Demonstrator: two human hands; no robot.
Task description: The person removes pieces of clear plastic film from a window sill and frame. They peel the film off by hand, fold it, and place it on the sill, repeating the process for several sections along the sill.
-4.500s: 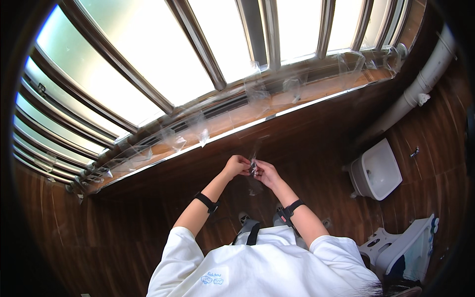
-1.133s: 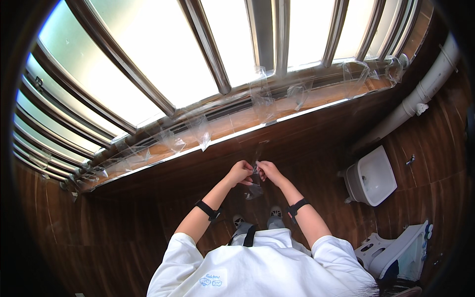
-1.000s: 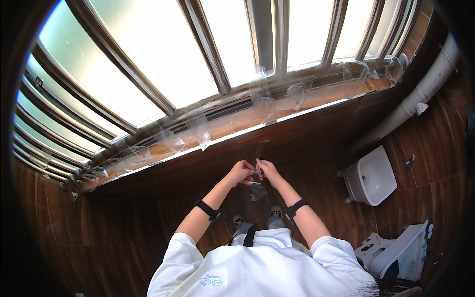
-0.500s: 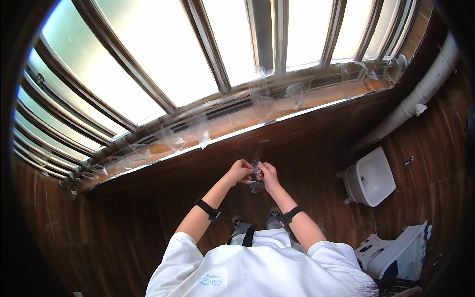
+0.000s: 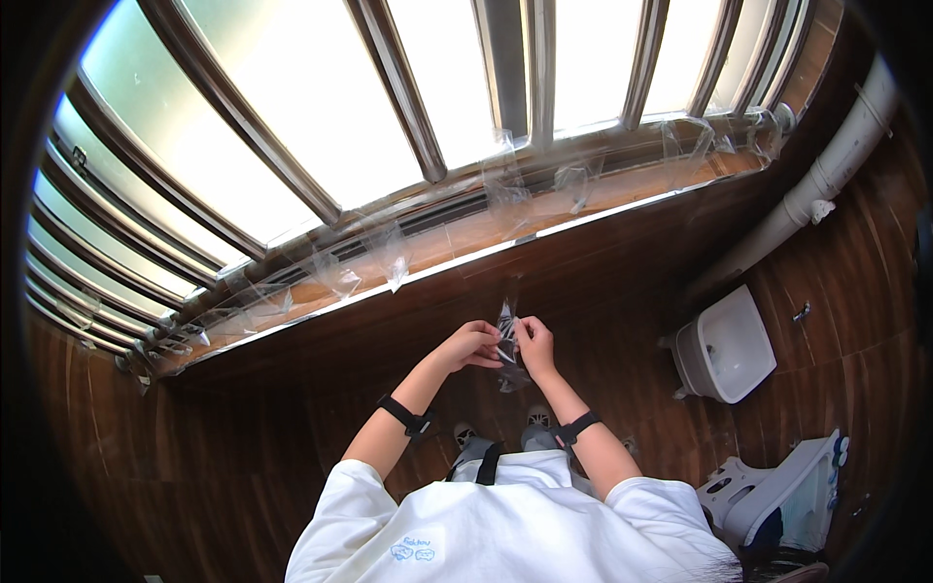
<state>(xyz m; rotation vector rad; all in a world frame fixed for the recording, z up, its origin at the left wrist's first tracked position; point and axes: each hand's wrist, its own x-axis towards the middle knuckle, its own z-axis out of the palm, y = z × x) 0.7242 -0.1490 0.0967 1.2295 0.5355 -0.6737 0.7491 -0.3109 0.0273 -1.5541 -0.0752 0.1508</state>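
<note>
A crumpled strip of clear plastic film (image 5: 507, 317) hangs between my two hands, in front of the dark wood wall below the window. My left hand (image 5: 470, 346) pinches it from the left, fingertips pressed together. From the other side, the closed fingers of my right hand (image 5: 535, 347) grip its edge. Loose film shows above and below the fingertips. Similar clear film pieces (image 5: 392, 257) are stuck along the window ledge (image 5: 442, 241) beyond my hands, their ends hanging free.
Metal window bars (image 5: 394, 92) rise from the ledge. A white pipe (image 5: 826, 189) runs down the right side, near a white sink-like basin (image 5: 734, 350) and a small tap (image 5: 802, 312). At lower right stands a white plastic item (image 5: 787, 491). My shoes (image 5: 538, 416) show below my hands.
The film has spread out longer above and below my fingers. My right hand has turned a little and now sits more upright; my left hand has hardly moved.
</note>
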